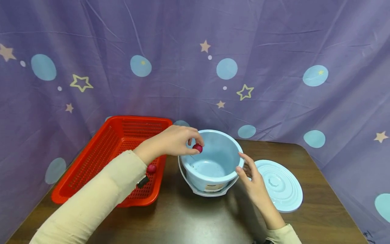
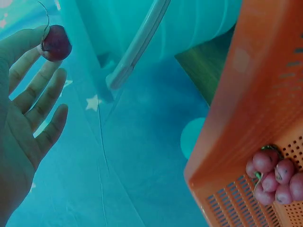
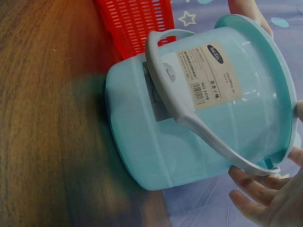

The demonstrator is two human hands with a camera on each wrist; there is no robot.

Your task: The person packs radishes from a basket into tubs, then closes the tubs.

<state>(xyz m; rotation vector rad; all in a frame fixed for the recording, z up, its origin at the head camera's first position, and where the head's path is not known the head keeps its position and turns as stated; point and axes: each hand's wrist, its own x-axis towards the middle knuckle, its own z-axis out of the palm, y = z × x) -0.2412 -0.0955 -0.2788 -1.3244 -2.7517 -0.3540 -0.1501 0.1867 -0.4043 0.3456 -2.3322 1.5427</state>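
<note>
My left hand [image 1: 179, 140] pinches a round red radish [image 1: 197, 148] between thumb and fingertips, over the left part of the light blue bucket's [image 1: 213, 179] opening. In the left wrist view a thin root trails from this radish [image 2: 57, 43], and the other fingers are spread. My right hand [image 1: 254, 183] holds the bucket's right rim, with fingers against the outside near the handle joint in the right wrist view. The bucket stands upright, its pale handle [image 3: 165, 90] hanging down at the front. Its visible bottom holds only a few tiny specks.
Left of the bucket sits a red plastic basket [image 1: 159, 189], partly covered by my left sleeve. Several radishes [image 2: 270, 182] lie inside it. A round light blue lid [image 1: 283, 189] lies on the wooden table [image 1: 201, 220] at the right. A purple patterned curtain [image 1: 182, 40] hangs behind.
</note>
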